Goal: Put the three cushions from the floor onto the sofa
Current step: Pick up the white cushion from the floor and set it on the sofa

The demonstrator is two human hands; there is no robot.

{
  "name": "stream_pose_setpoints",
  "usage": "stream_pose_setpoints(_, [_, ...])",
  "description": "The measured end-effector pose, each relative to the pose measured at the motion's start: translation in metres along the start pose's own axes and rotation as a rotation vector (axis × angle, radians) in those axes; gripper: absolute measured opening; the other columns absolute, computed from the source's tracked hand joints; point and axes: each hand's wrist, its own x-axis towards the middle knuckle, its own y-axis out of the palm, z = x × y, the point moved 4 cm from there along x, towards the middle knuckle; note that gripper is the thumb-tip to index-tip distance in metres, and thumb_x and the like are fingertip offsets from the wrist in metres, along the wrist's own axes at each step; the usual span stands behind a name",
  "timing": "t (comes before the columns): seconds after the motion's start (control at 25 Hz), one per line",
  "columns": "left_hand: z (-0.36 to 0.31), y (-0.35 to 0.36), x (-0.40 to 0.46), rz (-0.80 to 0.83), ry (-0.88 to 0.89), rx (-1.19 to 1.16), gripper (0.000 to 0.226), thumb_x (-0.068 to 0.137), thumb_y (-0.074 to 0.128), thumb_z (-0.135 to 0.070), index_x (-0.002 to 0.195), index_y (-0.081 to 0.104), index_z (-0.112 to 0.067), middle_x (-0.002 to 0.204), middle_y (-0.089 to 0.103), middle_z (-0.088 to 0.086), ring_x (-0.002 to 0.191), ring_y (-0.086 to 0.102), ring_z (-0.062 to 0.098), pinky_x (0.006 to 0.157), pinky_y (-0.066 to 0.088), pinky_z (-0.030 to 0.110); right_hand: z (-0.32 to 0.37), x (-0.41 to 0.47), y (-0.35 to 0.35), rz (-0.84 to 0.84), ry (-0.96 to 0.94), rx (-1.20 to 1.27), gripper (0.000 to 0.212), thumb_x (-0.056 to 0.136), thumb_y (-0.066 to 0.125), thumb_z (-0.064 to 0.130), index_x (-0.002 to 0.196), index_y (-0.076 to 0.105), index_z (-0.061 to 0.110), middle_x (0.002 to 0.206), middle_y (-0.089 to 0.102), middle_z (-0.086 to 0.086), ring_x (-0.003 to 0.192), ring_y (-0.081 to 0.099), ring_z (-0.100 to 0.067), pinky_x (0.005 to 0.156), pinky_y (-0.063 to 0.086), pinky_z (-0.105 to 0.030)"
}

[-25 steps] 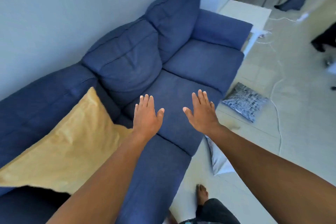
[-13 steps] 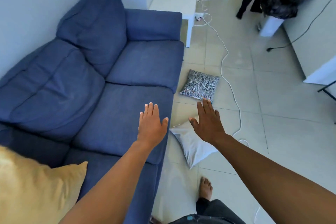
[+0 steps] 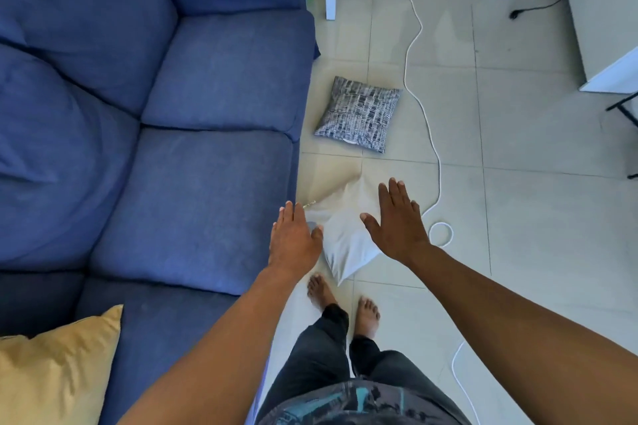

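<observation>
Cushions are the whole business here, and one of the three looks to be dealt with: a yellow cushion point(image 3: 51, 369) lies on the blue sofa point(image 3: 193, 197) at the near end of the seat. Two are left on the tiled floor point(image 3: 518, 217). A white cushion point(image 3: 345, 238) lies just beside the sofa's front edge, right ahead of the person's bare feet, and a black-and-white patterned cushion point(image 3: 359, 114) lies farther along the floor, near the sofa but apart from it, with a white cable point(image 3: 426, 121) running close past it. Both hands are empty and spread flat, fingers extended: the left hand point(image 3: 293, 241) hangs over the sofa's edge beside the white cushion, the right hand point(image 3: 398, 224) is above that cushion's far side. Neither touches it as far as can be seen. By that reckoning roughly a third of the job is done, and the white cushion is probably next to be lifted, the patterned one last.
</observation>
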Motion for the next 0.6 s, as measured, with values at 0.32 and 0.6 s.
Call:
stream_pose_setpoints(0.32, [-0.004, 0.034, 0.101, 0.095, -0.098, -0.063, 0.073, 0.108, 0.05, -0.038, 0.166, 0.024, -0.004, 0.174, 0.026, 0.014, 0.159, 0.028, 0.033, 0.126, 0.027, 0.045, -0.045, 0.088, 0.031, 0.006, 0.161, 0.105, 0.077, 0.106, 0.051, 0.043, 0.163, 0.02, 0.001, 0.174, 0.012, -0.021, 0.163, 0.006, -0.034, 0.127, 0.02, -0.055])
stream_pose_setpoints(0.6, [0.056, 0.153, 0.226, 0.128, -0.423, -0.181, 0.064, 0.105, 0.055, -0.038, 0.158, 0.041, -0.005, 0.161, 0.049, 0.019, 0.148, 0.046, 0.038, 0.114, 0.041, 0.043, -0.124, 0.23, 0.16, 0.075, 0.286, 0.234, 0.081, 0.105, 0.054, 0.043, 0.163, 0.02, -0.001, 0.173, 0.015, -0.024, 0.162, 0.012, -0.033, 0.13, 0.013, -0.045])
